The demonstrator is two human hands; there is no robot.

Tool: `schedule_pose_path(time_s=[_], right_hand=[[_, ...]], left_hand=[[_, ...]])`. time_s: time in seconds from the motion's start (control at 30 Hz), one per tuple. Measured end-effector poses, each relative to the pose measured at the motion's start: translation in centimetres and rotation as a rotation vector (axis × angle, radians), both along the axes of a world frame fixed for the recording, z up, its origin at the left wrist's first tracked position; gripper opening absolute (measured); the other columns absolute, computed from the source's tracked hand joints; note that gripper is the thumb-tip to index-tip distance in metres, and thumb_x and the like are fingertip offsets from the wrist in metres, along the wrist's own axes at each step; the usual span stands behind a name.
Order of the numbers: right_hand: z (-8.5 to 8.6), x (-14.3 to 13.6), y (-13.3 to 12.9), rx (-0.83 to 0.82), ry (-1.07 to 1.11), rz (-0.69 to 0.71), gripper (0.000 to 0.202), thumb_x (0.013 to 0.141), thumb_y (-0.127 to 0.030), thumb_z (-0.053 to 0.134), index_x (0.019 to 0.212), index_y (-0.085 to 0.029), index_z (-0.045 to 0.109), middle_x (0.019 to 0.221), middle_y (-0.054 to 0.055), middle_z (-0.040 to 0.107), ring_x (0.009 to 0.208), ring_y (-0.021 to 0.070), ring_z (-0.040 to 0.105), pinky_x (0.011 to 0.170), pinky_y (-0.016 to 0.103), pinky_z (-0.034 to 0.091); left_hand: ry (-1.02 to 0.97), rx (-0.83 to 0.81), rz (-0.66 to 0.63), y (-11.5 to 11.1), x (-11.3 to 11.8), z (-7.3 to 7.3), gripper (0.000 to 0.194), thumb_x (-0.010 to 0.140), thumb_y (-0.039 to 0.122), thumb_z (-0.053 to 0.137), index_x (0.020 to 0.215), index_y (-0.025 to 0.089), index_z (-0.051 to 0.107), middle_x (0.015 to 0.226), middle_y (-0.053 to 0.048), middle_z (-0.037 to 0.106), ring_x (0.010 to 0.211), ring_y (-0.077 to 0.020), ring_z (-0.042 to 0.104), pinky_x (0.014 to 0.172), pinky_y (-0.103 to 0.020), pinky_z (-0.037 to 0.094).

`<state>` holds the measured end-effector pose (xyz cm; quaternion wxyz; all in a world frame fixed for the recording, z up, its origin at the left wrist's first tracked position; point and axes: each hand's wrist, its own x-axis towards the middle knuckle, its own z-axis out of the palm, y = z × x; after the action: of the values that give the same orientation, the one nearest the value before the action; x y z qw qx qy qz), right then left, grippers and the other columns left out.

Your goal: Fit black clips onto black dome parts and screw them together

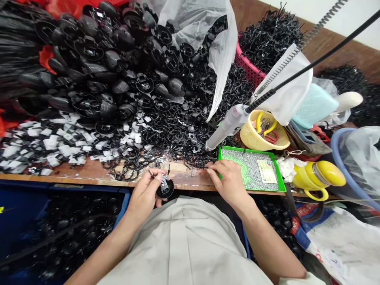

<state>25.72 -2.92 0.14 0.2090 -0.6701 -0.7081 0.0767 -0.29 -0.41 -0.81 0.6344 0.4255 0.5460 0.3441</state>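
Note:
My left hand grips a round black part with a clear and metallic piece on its upper face, just over the table's front edge. My right hand rests at the left side of a green tray of small silvery pieces. Its thumb and index finger are pinched together at the edge of a pile of thin black pieces; what lies between the fingertips is too small to tell. A grey electric screwdriver hangs from a coiled cable, its tip above my right hand.
Black housings are heaped at the back left, with white pieces in front. Right of the screwdriver are a cream basket with pliers and a yellow bottle. Blue bins sit below the table's edge.

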Motion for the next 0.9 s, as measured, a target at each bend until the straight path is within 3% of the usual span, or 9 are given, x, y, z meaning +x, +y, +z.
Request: schedule_pose_path(time_s=[0.23,0.43,0.57,0.73,0.9], right_hand=[[-0.1,1.0,0.4,0.098,-0.083,-0.099,0.017,0.091,-0.032,0.057,0.089,-0.023,0.071,0.09,0.007,0.065,0.088,0.0234,0.055,0.079,0.038,0.032],[-0.7,-2.3,3.5,0.025,-0.175,0.008,0.019,0.092,-0.032,0.053,0.097,-0.02,0.068,0.087,0.009,0.067,0.085,0.0244,0.056,0.075,0.038,0.031],[0.1,-4.3,4.6,-0.032,-0.238,0.062,0.015,0.09,-0.026,0.053,0.082,-0.02,0.064,0.08,0.009,0.067,0.077,0.0225,0.056,0.07,0.036,0.029],[2.0,-5.1,4.6,-0.001,-0.052,0.016,0.016,0.088,-0.027,0.052,0.074,-0.022,0.057,0.07,0.002,0.063,0.068,0.0176,0.055,0.065,0.031,0.03],[1.9,-6.0,4.5,-0.25,0.355,0.077,0.018,0.085,-0.03,0.055,0.068,-0.022,0.053,0.057,-0.004,0.054,0.051,0.0115,0.044,0.052,0.024,0.028]], left_hand=[[0.02,0.005,-0.067,-0.1,0.5,0.3,0.033,0.085,0.048,0.055,0.104,0.021,0.055,0.076,0.0,0.063,0.044,-0.0101,0.054,0.033,-0.018,0.037],[-0.036,-0.022,-0.089,-0.3,1.6,0.5,0.032,0.085,0.047,0.056,0.103,0.021,0.053,0.063,0.005,0.053,0.044,-0.011,0.053,0.032,-0.017,0.037],[-0.06,-0.025,-0.097,-0.5,1.9,0.9,0.032,0.085,0.048,0.056,0.103,0.021,0.054,0.075,0.002,0.059,0.046,-0.0101,0.054,0.033,-0.018,0.038],[-0.094,-0.018,-0.04,-0.6,1.4,0.6,0.034,0.086,0.05,0.055,0.104,0.021,0.051,0.085,-0.001,0.062,0.049,-0.0103,0.056,0.035,-0.019,0.04],[-0.071,0.137,0.073,-1.1,0.7,1.0,0.029,0.088,0.045,0.053,0.106,0.022,0.054,0.116,-0.008,0.062,0.061,-0.0111,0.059,0.045,-0.022,0.046]])
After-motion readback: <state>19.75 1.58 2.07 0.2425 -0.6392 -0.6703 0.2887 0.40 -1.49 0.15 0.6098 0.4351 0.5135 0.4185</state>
